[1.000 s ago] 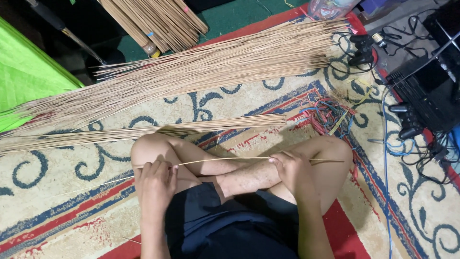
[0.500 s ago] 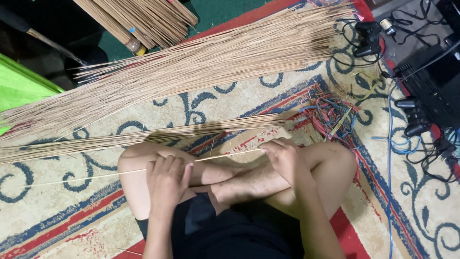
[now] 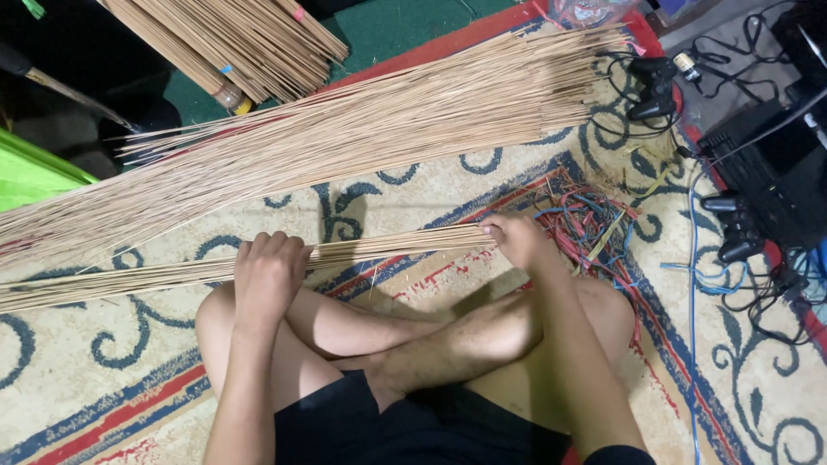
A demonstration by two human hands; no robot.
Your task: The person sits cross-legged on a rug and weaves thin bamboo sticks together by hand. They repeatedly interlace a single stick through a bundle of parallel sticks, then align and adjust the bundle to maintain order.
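I sit cross-legged on a patterned carpet (image 3: 413, 189). A small row of thin tan sticks (image 3: 388, 245) lies just past my knees. My left hand (image 3: 269, 274) rests palm-down on that row near its middle, fingers curled over the sticks. My right hand (image 3: 517, 238) presses on the row's right end with its fingertips. Whether either hand still pinches a single stick is hidden. A much bigger heap of the same sticks (image 3: 362, 129) stretches across the carpet beyond the row.
Another bundle of sticks (image 3: 233, 43) lies at the top left by a green sheet (image 3: 34, 176). A tangle of coloured wires (image 3: 590, 228) sits right of my right hand. Black devices and cables (image 3: 758, 172) crowd the right edge.
A single stick was stretched between both hands above my knees. Both hands have since moved forward and down onto the small row of sticks.
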